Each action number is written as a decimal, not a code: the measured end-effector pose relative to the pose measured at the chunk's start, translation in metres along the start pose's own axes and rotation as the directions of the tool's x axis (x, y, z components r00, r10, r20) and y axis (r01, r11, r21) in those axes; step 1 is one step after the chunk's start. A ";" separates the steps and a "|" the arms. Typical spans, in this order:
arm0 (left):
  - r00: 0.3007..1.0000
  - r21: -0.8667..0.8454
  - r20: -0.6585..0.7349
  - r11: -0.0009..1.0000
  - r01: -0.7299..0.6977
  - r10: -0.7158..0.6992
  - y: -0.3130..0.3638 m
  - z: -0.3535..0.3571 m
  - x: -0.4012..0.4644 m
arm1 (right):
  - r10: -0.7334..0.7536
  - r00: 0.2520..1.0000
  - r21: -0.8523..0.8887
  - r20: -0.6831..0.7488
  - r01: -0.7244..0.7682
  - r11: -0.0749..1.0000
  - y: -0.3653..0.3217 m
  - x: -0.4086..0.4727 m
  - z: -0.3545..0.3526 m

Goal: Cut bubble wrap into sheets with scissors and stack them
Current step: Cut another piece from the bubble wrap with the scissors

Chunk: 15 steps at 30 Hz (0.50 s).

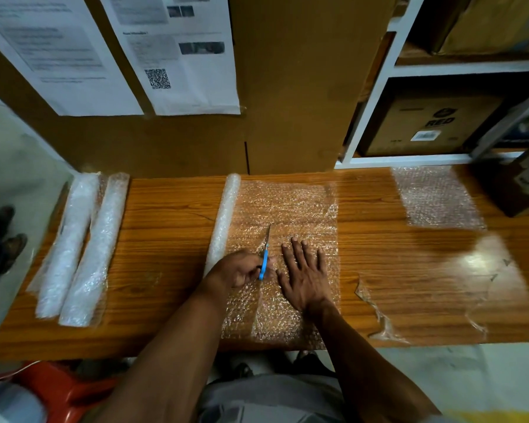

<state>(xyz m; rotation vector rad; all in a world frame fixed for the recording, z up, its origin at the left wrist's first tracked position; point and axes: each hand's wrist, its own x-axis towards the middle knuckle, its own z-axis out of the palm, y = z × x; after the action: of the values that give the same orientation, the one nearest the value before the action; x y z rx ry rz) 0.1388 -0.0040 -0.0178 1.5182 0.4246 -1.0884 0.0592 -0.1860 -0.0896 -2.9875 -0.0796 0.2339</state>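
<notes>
A sheet of bubble wrap (290, 209) lies unrolled on the wooden table (171, 221), still joined to its roll (225, 218) on the left. My left hand (239, 270) grips blue-handled scissors (264, 254) whose blades point away from me into the wrap, with a cut line running back to the near edge. My right hand (306, 273) presses flat on the wrap just right of the cut, fingers spread. A stack of cut sheets (437, 198) lies at the far right of the table.
Two more bubble wrap rolls (77, 248) lie side by side at the table's left end. Cardboard (287, 87) with taped papers stands behind the table. White shelves (434, 117) hold boxes at the back right. Torn clear scraps (376, 309) lie near the front right edge.
</notes>
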 end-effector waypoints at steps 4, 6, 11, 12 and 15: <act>1.000 -0.025 -0.012 1.000 0.010 -0.010 0.001 -0.002 0.003 | 0.017 1.000 0.014 0.016 -0.017 1.000 -0.002 0.003 -0.004; 0.999 -0.056 0.005 0.998 0.038 -0.038 0.002 -0.003 0.005 | 0.024 1.000 0.047 -0.020 -0.023 0.999 -0.004 0.007 -0.010; 0.995 -0.055 0.050 0.995 0.085 -0.082 0.003 -0.007 0.007 | 0.017 0.997 0.069 -0.071 -0.012 0.998 0.009 0.032 -0.019; 0.994 -0.039 0.059 0.995 0.091 -0.089 0.004 -0.008 0.007 | 0.021 0.999 0.061 -0.050 -0.018 0.998 0.013 0.036 -0.018; 0.990 -0.016 0.095 0.994 0.105 -0.103 0.007 -0.011 0.006 | 0.034 0.999 0.021 0.002 -0.035 0.999 0.026 0.046 -0.017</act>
<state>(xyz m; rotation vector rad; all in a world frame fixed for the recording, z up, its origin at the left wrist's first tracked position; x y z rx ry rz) 0.1516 0.0020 -0.0196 1.4334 0.4523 -1.2277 0.1083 -0.2112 -0.0833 -2.9701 -0.0257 0.2396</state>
